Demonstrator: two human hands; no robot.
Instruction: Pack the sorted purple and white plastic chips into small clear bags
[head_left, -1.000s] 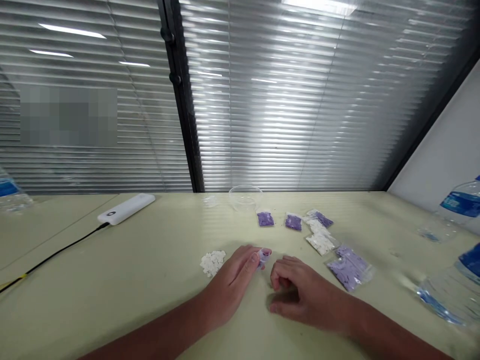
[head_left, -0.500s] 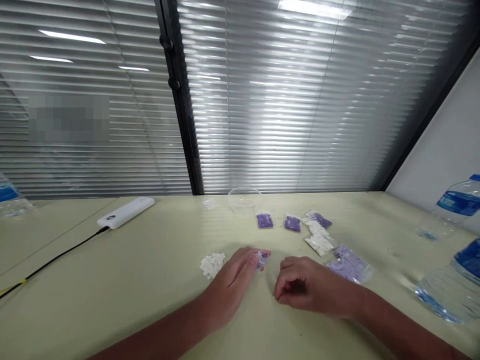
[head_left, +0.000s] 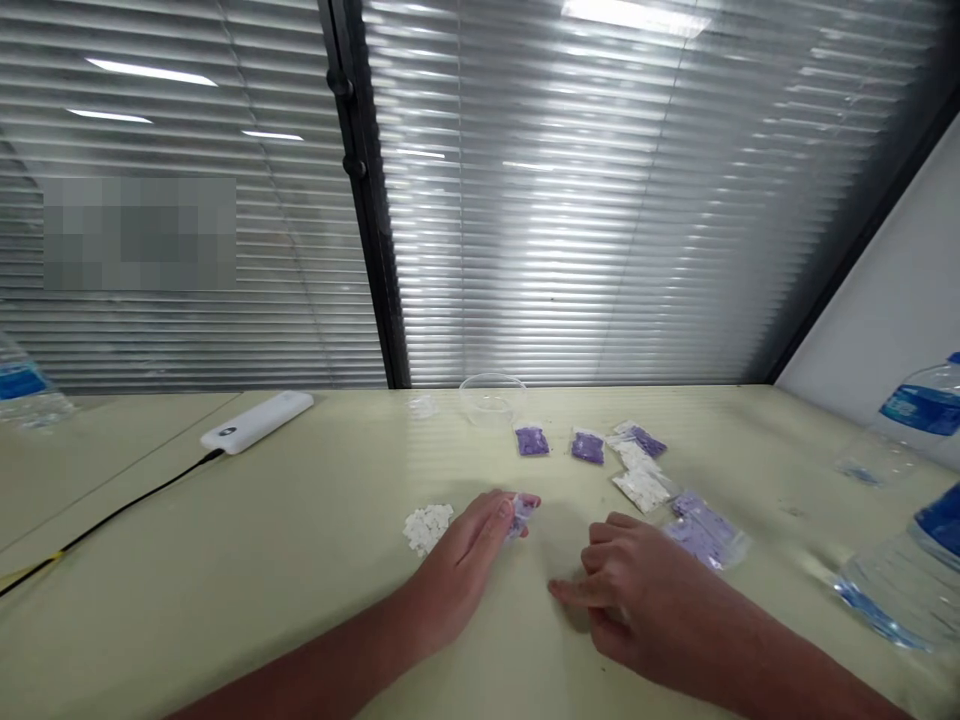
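Note:
My left hand is closed around a small clear plastic bag with light purple bits in it. Just to its left lies a loose pile of small white pieces. My right hand hovers low or rests on the table, its index finger stretched to the left with the tip at the tabletop. The other fingers of that hand are partly curled, and nothing shows in them. Close behind it are a bag of light purple pieces and a bag of white pieces.
Small bags of darker purple pieces lie further back, near a clear round plastic bowl. A white power bank with a black cable is at the left. Large water bottles stand at the right; another bottle is far left.
My right hand has shifted a little right, and its index finger has gone from curled to stretched out. My left hand keeps the bag in nearly the same place.

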